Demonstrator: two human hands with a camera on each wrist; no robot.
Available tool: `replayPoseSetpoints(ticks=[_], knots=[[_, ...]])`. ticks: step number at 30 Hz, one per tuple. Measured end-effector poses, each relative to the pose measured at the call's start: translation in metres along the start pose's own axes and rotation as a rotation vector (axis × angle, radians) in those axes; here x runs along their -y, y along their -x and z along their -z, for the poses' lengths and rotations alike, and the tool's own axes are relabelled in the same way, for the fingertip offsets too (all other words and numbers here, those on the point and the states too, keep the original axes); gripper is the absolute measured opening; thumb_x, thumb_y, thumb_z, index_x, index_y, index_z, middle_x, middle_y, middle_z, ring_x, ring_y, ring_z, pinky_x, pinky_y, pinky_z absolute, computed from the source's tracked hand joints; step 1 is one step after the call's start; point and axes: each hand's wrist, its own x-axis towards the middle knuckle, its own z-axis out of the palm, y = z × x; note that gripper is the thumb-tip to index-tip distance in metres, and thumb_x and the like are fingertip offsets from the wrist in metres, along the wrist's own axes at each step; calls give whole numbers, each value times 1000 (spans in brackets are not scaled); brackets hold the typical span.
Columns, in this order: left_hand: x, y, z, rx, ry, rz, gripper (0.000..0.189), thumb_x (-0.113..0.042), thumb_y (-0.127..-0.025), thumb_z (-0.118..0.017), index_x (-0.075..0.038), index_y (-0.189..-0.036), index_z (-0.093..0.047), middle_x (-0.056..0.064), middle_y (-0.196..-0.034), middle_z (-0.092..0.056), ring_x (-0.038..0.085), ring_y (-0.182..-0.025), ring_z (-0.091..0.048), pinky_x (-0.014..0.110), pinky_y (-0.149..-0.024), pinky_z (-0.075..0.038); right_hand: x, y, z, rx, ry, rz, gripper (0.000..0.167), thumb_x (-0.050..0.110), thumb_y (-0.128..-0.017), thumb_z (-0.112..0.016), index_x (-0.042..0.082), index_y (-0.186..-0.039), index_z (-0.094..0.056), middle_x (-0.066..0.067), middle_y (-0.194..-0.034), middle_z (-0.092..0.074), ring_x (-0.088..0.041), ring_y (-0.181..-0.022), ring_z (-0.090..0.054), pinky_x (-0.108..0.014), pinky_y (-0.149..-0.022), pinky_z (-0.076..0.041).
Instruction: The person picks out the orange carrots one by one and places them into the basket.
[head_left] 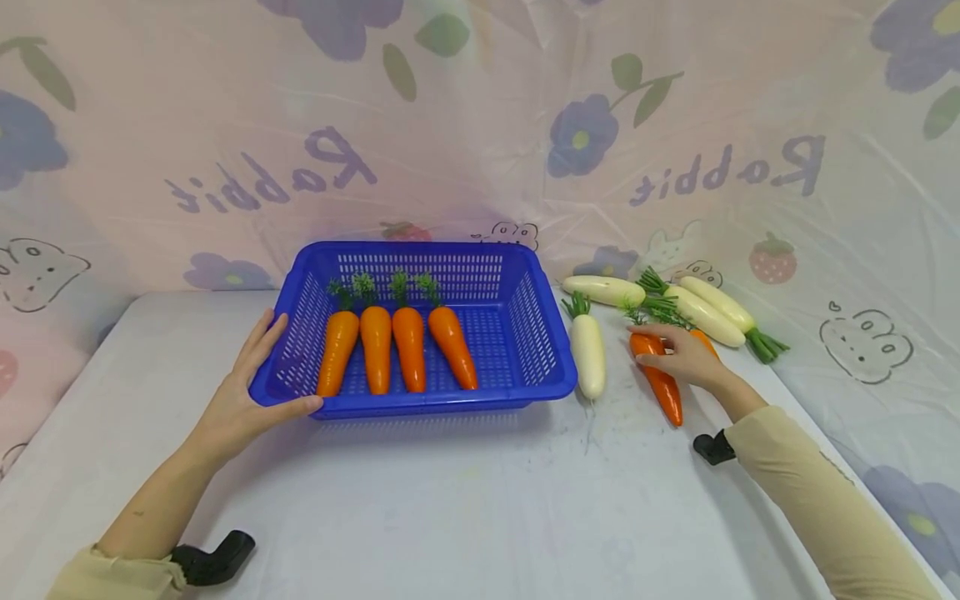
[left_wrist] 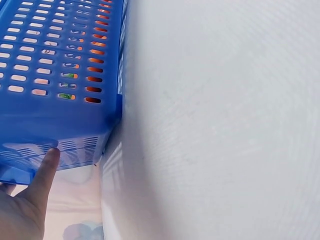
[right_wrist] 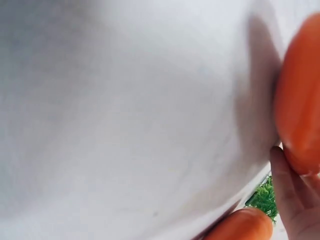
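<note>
A blue plastic basket [head_left: 420, 404] holds several orange carrots [head_left: 377, 350] lying side by side, green tops toward the back. My left hand [head_left: 243, 400] holds the basket at its front left corner, thumb on the front rim and fingers along the left side. In the left wrist view a finger [left_wrist: 46, 175] touches the basket's outer wall. To the right of the basket, my right hand [head_left: 681, 354] grips a carrot [head_left: 663, 396] near its leafy end, thumb and fingers on either side. A second carrot [head_left: 703, 340] shows partly behind that hand.
One white radish [head_left: 588, 357] lies between the basket and my right hand. More white radishes [head_left: 705, 315] with green tops lie at the back right, near the printed curtain [head_left: 480, 125]. A white cloth covers the table [head_left: 450, 508].
</note>
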Motion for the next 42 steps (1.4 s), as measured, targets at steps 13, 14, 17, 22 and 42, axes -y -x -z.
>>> replayPoseSetpoints(ticks=[13,14,17,22,42], knots=[[0,2,-1,0,-1,9,103,-24,-79,-76,-38,-154,-6,-10,-161,12,43,-146,6,82,-99,-7,3,1,-5,-18,-27,5,52,21,-91,-64,8,-140,-50,-25,-145,-41,-48,-128,-40,-63,-102,-38],[0,2,-1,0,-4,9,103,-24,-79,-76,-38,-154,-6,-10,-161,12,43,-146,6,82,-98,-7,3,1,-5,-26,-30,6,52,22,-91,-65,8,-139,-51,-25,-145,-42,-48,-128,-41,-62,-102,-39],[0,2,-1,0,-6,7,103,-24,-79,-76,-38,-154,-7,-10,-161,12,43,-146,6,82,-98,-8,4,1,-7,-43,-36,10,52,24,-90,-66,9,-138,-52,-24,-144,-43,-47,-125,-45,-60,-100,-42],[0,1,-1,2,-12,6,103,-25,-79,-76,-38,-154,-6,-9,-161,12,44,-146,5,82,-98,-8,10,0,-7,-52,-90,25,53,25,-91,-66,8,-139,-51,-23,-144,-44,-45,-124,-46,-59,-100,-42],[0,-1,0,6,-7,4,103,-25,-80,-75,-38,-154,-5,-9,-161,13,45,-145,5,82,-98,-9,37,-10,6,-74,-270,26,55,26,-90,-67,10,-140,-49,-17,-150,-38,-46,-129,-42,-60,-102,-40]])
